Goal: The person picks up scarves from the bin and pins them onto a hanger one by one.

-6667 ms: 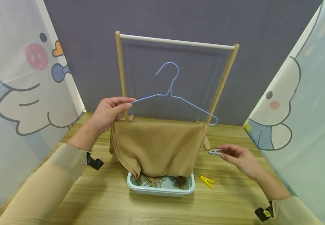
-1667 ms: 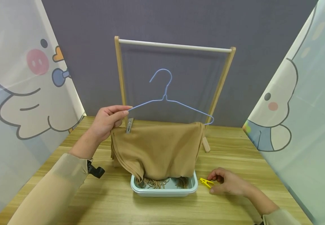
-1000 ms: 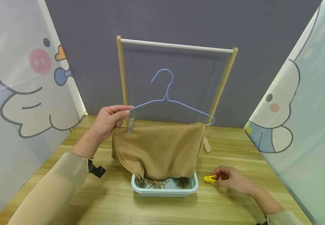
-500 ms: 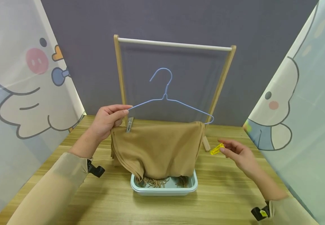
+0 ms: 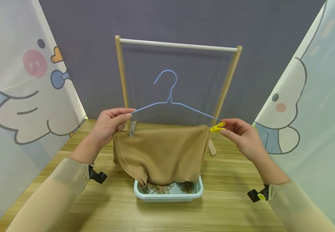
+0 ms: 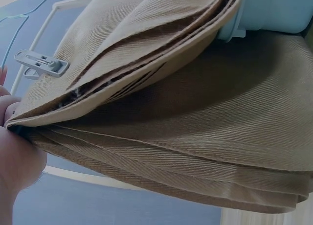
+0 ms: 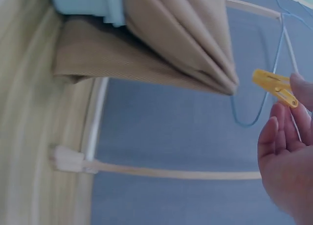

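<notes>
My left hand point(image 5: 109, 124) pinches the left arm of a blue wire hanger point(image 5: 190, 109), held up with its hook on top. A folded brown scarf point(image 5: 164, 151) with fringed ends drapes over the hanger's lower bar. A grey clothespin point(image 5: 132, 129) grips the scarf's top edge near my left fingers; it also shows in the left wrist view, a grey clothespin point(image 6: 43, 63) on the cloth. My right hand point(image 5: 241, 137) pinches a yellow clothespin point(image 5: 218, 127) right at the scarf's top right corner. In the right wrist view the yellow clothespin point(image 7: 274, 85) points toward the cloth, a gap between them.
A pale blue tray point(image 5: 168, 198) stands on the wooden table point(image 5: 121, 212) under the scarf, with fringe hanging into it. Behind the hanger rises a wooden rack with a white rail point(image 5: 179, 45). Grey backdrop and cartoon-printed side panels surround the table.
The grey clothespin went from my right hand onto the scarf's left end. My right hand then picked the yellow clothespin off the table and raised it to the scarf's right corner.
</notes>
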A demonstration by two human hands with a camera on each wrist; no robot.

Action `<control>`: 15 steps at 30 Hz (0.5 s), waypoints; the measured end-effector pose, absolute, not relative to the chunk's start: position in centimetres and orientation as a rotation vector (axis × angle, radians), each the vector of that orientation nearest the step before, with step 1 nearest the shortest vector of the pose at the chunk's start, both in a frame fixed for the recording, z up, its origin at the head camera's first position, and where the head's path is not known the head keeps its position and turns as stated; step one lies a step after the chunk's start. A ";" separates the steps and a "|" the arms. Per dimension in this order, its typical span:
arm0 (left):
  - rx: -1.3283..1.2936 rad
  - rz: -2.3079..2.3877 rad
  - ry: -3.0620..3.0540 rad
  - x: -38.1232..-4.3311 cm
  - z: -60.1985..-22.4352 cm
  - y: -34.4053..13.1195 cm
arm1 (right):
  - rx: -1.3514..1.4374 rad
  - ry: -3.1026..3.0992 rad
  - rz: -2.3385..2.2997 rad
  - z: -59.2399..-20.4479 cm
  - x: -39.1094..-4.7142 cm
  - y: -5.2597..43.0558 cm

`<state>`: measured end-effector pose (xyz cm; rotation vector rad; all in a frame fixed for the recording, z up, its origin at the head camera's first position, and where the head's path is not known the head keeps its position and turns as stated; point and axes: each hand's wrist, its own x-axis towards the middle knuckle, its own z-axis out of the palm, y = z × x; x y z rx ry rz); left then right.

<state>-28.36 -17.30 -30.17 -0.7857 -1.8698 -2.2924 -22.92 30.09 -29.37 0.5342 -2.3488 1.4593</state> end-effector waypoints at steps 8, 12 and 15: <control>-0.807 -2.296 -1.861 -28.3 -30.0 -17.4 | 0.438 -2.404 1.088 -27.7 -23.7 28.1; -0.813 -2.296 -1.860 -28.2 -29.9 -17.4 | 0.391 -2.418 1.102 -27.6 -24.1 27.6; -0.812 -2.291 -1.867 -28.1 -29.9 -17.4 | 0.347 -2.452 1.136 -27.5 -24.3 27.3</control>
